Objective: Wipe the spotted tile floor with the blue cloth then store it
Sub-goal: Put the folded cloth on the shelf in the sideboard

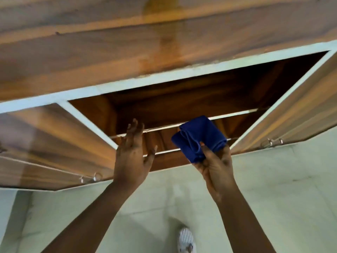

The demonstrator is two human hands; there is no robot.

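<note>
The blue cloth [198, 136] is folded into a small bundle, and my right hand [214, 165] holds it from below with the thumb pressed on top. It hovers in front of the open wooden cupboard [182, 99], level with the thin shelf edges inside. My left hand [132, 154] is raised beside it with fingers straight and spread, holding nothing, just in front of the cupboard's left inner side. The pale tile floor [273, 207] lies below.
Two cupboard doors stand open: the left door [51, 147] and the right door [295, 115], each with a metal ring handle. A wooden panel [127, 42] runs above the opening. A striped slipper [186, 241] is on the floor between my arms.
</note>
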